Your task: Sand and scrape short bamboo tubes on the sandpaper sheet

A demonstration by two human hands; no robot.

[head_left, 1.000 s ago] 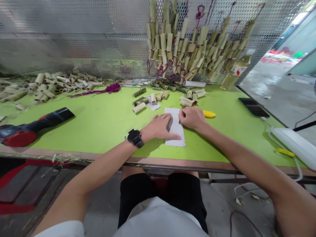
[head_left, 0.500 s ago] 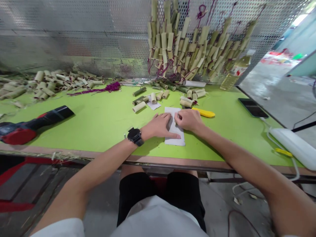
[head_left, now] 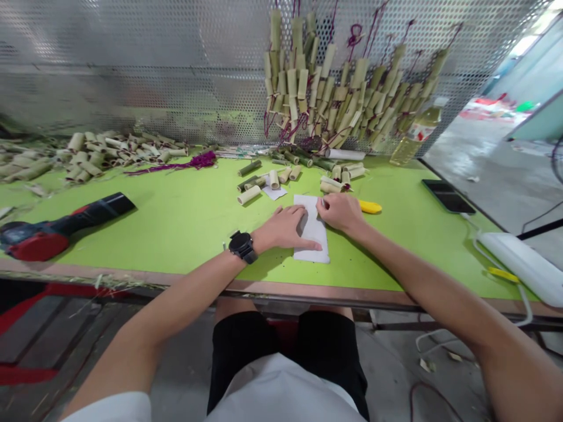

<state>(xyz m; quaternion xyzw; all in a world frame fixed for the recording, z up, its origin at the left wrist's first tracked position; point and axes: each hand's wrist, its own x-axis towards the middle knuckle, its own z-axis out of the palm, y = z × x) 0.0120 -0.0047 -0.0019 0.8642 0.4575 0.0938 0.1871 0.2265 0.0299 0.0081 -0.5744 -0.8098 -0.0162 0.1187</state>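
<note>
A rectangular sheet of white paper [head_left: 313, 225] lies on the green table near the front edge. My left hand [head_left: 288, 228] rests on its left side, fingers stretched and thumb spread across the lower part. My right hand [head_left: 341, 211] is curled at the paper's upper right edge. Its fingers are closed, and what they hold, if anything, is hidden. Just behind that hand lies a yellow-handled tool [head_left: 370, 207], partly covered by it. Short cut bamboo tubes [head_left: 249, 195] lie beyond both hands, some by a small scrap of white paper [head_left: 276, 191].
A red-and-black power tool [head_left: 65, 225] lies on the left, before a heap of bamboo pieces [head_left: 88, 155]. Purple cord [head_left: 200, 161] lies near it. Strung bamboo tubes [head_left: 292, 85] hang on the perforated metal panel. At right are a bottle [head_left: 416, 138], phone [head_left: 448, 196] and white power strip [head_left: 521, 266].
My right hand has shifted slightly right, toward the paper's edge, and covers more of the yellow handle. My left hand stays flat on the sheet. The camera view has tilted a little.
</note>
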